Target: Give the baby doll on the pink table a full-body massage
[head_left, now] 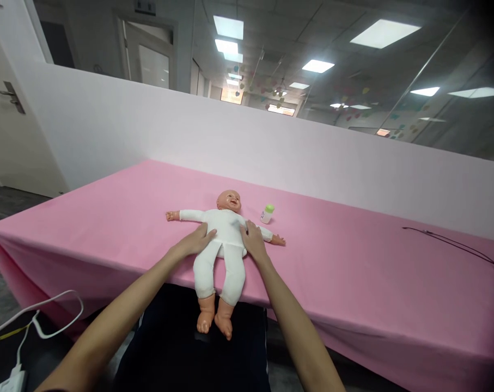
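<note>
A baby doll (225,227) with a white cloth body lies on its back on the pink-covered table (345,283). Its bare feet hang past the front edge, and both arms stretch out sideways. My left hand (198,239) grips one side of the doll's waist, thumb on the belly. On the opposite side, my right hand (252,239) holds the torso just below the doll's outstretched arm. Some fingertips are hidden against the doll's sides. A small white bottle (267,214) with a green cap stands beside the doll's head and shoulder, apart from my hands.
Black cables (446,239) lie across the table's right side. A low white wall (238,136) topped with glass runs along the back. At lower left, a white cord (62,294) leads to a power strip (13,381). A door (18,114) is at far left.
</note>
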Tool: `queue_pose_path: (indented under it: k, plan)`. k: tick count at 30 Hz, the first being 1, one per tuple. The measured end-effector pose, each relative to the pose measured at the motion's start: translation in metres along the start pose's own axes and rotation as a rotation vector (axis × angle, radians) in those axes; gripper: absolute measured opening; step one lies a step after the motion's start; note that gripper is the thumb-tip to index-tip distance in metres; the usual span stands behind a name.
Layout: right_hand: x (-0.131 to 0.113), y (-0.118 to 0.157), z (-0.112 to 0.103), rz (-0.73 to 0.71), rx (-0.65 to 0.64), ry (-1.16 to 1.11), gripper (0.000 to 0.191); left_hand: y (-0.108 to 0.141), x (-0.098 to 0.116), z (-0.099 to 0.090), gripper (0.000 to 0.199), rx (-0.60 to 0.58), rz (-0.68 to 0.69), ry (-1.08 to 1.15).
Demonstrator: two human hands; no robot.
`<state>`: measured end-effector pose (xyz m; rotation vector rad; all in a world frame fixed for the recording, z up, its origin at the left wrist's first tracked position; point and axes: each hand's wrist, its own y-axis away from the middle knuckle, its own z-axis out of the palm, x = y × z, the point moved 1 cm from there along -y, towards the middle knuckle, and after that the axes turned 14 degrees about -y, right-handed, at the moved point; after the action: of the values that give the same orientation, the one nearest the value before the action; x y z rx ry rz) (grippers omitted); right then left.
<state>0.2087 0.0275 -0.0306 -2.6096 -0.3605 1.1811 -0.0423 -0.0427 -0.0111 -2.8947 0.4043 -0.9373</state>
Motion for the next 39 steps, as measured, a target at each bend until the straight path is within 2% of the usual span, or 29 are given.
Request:
queue_pose_path:
  k: [1, 2, 5, 7, 8, 10, 13, 16, 18, 22, 26, 29, 31, 33, 35, 37, 39]
  plan:
    - [0.002, 0.002, -0.006, -0.009, 0.04, -0.005, 0.063, 0.02, 0.004, -0.002, 0.081, -0.023, -0.014, 0.051]
    - [0.005, 0.004, -0.014, -0.007, 0.094, -0.003, 0.063, 0.042, 0.008, -0.003, 0.078, 0.019, -0.03, 0.087]
    - [0.013, 0.009, -0.039, 0.106, 0.286, 0.128, 0.062, 0.107, 0.021, 0.008, 0.054, 0.297, -0.045, 0.132]
    - [0.02, 0.011, -0.053, 0.3, 0.36, 0.268, 0.063, 0.144, 0.026, 0.024, 0.034, 0.499, 0.049, 0.113]
    - [0.023, 0.012, -0.059, 0.413, 0.366, 0.315, 0.066, 0.159, 0.028, 0.033, 0.029, 0.565, 0.129, 0.087]
    - [0.03, 0.014, -0.066, 0.576, 0.342, 0.34, 0.076, 0.181, 0.028, 0.051, 0.025, 0.611, 0.312, 0.013]
    - [0.038, 0.014, -0.068, 0.593, 0.333, 0.265, 0.084, 0.194, 0.022, 0.07, 0.028, 0.614, 0.498, -0.124]
    - [0.044, 0.013, -0.07, 0.56, 0.392, 0.102, 0.085, 0.195, 0.017, 0.08, 0.03, 0.676, 0.542, -0.21]
    - [0.049, 0.011, -0.071, 0.541, 0.464, -0.079, 0.081, 0.195, 0.017, 0.085, 0.027, 0.699, 0.555, -0.209]
    - [0.055, 0.008, -0.072, 0.469, 0.559, -0.557, 0.049, 0.201, 0.01, 0.096, 0.04, 0.674, 0.523, -0.125]
    - [0.052, 0.007, -0.071, 0.449, 0.626, -0.938, 0.042, 0.208, -0.005, 0.095, 0.046, 0.673, 0.444, -0.025]
    - [0.035, 0.0, -0.075, 0.334, 0.697, -1.145, 0.041, 0.2, -0.004, 0.072, 0.041, 0.682, 0.374, 0.12]
    - [0.015, -0.009, -0.077, 0.24, 0.641, -1.184, 0.041, 0.182, 0.004, 0.045, 0.03, 0.698, 0.278, 0.249]
    - [-0.01, -0.017, -0.073, 0.147, 0.48, -1.113, 0.041, 0.151, 0.013, 0.016, 0.02, 0.696, 0.185, 0.357]
    - [-0.035, -0.021, -0.061, 0.063, 0.26, -0.967, 0.042, 0.11, 0.021, -0.007, 0.019, 0.63, 0.126, 0.477]
    - [-0.055, -0.021, -0.043, 0.016, 0.045, -0.811, 0.041, 0.066, 0.023, -0.02, 0.026, 0.535, 0.104, 0.59]
    - [-0.067, -0.018, -0.026, -0.005, -0.082, -0.704, 0.042, 0.031, 0.022, -0.022, 0.033, 0.419, 0.088, 0.724]
